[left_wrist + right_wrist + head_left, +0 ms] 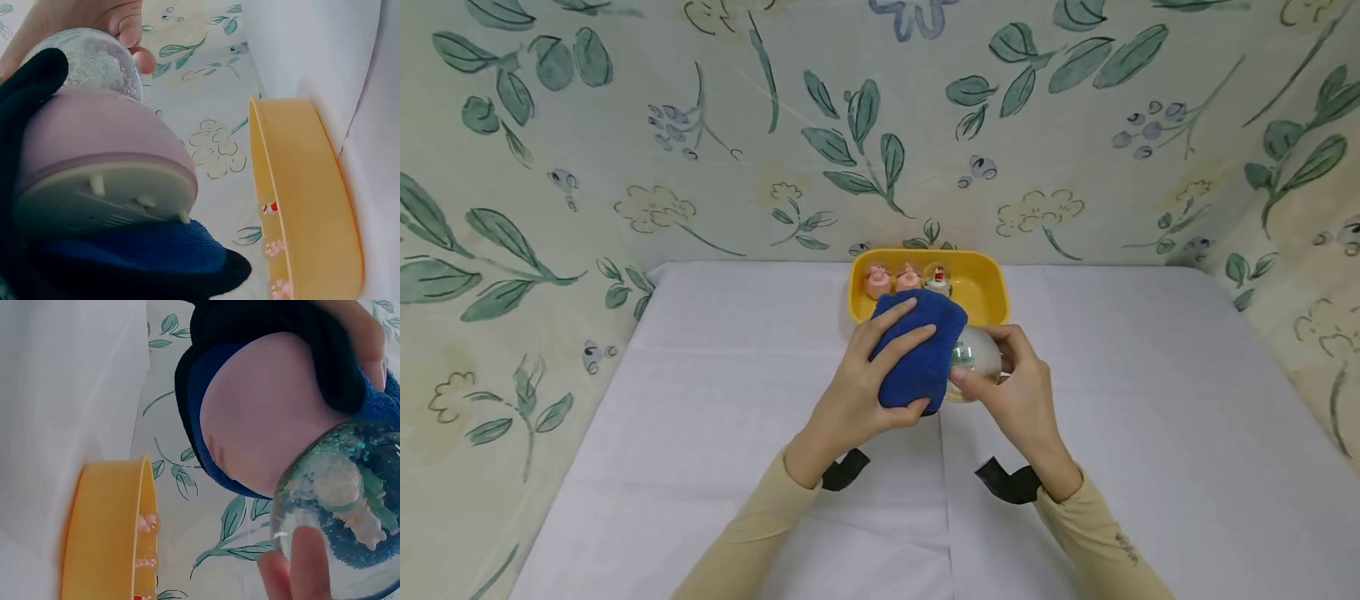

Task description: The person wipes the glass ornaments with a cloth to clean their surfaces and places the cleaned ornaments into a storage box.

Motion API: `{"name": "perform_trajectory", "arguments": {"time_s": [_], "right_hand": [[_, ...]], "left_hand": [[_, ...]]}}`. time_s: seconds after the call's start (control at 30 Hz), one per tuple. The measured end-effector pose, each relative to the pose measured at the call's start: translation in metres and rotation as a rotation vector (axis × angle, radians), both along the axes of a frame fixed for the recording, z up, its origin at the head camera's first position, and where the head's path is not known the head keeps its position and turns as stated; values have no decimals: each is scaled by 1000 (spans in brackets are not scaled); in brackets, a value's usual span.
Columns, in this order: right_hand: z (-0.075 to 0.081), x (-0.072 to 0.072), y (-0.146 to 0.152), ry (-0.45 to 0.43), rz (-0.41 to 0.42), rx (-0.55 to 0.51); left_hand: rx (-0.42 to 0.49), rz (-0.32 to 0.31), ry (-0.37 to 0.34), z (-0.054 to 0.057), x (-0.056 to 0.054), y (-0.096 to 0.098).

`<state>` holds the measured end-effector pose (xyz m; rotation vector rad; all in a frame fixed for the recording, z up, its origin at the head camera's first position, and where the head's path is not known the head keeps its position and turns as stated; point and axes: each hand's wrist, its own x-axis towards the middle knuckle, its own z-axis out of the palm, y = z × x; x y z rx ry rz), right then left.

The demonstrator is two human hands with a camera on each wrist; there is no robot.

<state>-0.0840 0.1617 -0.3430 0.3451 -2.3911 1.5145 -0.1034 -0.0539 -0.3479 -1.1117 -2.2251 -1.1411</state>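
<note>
A snow globe with a clear dome (977, 354) and a pink base (106, 128) is held up in both hands, lying on its side. My left hand (857, 379) grips the base through a thick blue cloth (917, 354), whose edges look dark in the wrist views. The underside of the base, with small pegs, shows in the left wrist view. My right hand (1026, 396) holds the dome between thumb and fingers. Inside the dome (350, 500) are glitter, a pale figure and green bits; the cloth hides most of the base from above.
Behind the hands stands a yellow tray (988, 287). Along its left part sit two small pink globes (878, 282) and one white-and-red globe (937, 280). A white cloth (737, 358) covers the table, with a leafy patterned curtain (865, 125) behind. Black pieces (1009, 483) are at both wrists.
</note>
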Motion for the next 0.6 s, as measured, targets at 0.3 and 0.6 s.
{"name": "perform_trajectory", "arguments": {"time_s": [0.3,0.6], "right_hand": [[12,5,6,13,340,74],[19,-2,17,353,416,271]], "left_hand": [[200,-133,-270,4,-13,-21],[192,-280,-371,11,-10,-22]]}}
